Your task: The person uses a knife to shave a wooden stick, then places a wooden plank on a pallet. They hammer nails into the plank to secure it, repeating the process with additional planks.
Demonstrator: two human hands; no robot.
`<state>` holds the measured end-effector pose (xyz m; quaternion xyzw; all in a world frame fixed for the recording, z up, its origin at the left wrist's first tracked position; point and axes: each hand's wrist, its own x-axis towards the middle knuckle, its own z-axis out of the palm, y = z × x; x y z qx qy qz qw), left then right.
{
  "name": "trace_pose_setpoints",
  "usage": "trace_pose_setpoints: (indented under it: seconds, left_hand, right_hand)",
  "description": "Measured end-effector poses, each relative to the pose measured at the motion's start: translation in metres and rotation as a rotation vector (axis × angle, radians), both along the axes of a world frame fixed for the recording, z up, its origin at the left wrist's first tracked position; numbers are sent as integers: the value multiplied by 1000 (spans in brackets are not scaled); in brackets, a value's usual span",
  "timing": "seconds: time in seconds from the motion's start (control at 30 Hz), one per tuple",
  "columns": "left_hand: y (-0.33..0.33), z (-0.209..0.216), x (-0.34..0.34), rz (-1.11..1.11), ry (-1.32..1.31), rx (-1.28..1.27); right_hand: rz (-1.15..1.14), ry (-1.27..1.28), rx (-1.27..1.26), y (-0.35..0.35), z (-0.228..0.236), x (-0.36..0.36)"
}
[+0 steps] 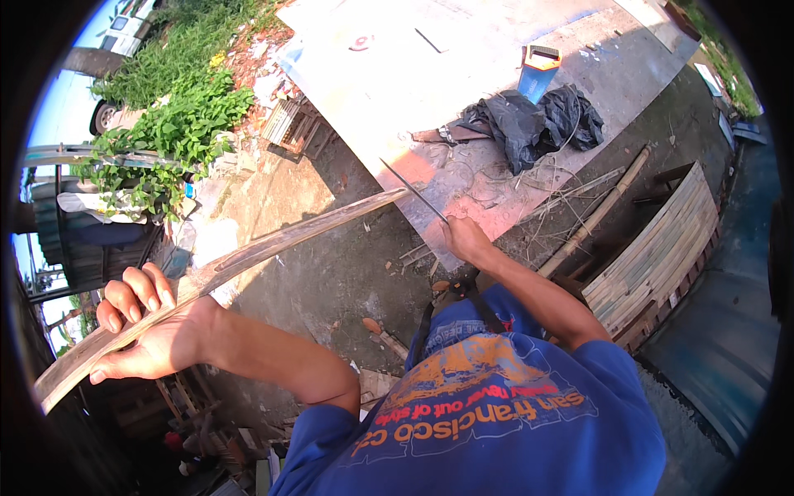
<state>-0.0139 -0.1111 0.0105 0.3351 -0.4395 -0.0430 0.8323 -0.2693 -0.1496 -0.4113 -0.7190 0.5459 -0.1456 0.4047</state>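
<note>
My left hand is wrapped round a long, weathered wooden strip, with the thumb below it and the fingers over its top edge. The strip slants up to the right, and its narrow far end reaches the corner of a large pale board. Closed in a fist, my right hand grips a long, thin, dark blade-like tool, seen nearly edge-on. The tool crosses the strip's far end in view; whether they touch I cannot tell. Its handle is hidden in my fist.
On the board lie a crumpled black plastic bag, a blue handsaw and tangled thin strips. A bamboo pole and a slatted bamboo bench are at right. A small slatted stool stands left, near green plants.
</note>
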Motion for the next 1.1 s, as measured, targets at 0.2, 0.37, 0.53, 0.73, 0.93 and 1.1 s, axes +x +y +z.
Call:
trace_pose_setpoints:
  seconds: [0.2,0.37,0.53,0.73,0.93,1.1]
  left_hand:
    - [-5,5,6,-9,19,31]
    - [-17,8,0,143,-36,103]
    - [-31,10,-8,202,-99,101]
    - [-37,13,-19,254,-57,110]
    - [-35,12,-29,242,-91,141]
    - [-40,8,7,251,-30,108]
  right_hand:
    - [-1,28,25,2,-7,-8]
    - [-21,68,50,-3,-11,-8]
    - [-16,55,69,-4,-9,-11]
    - [4,126,99,-9,-19,-18]
    - [13,49,24,-15,-28,-12]
    - [34,82,-12,-11,-27,-2]
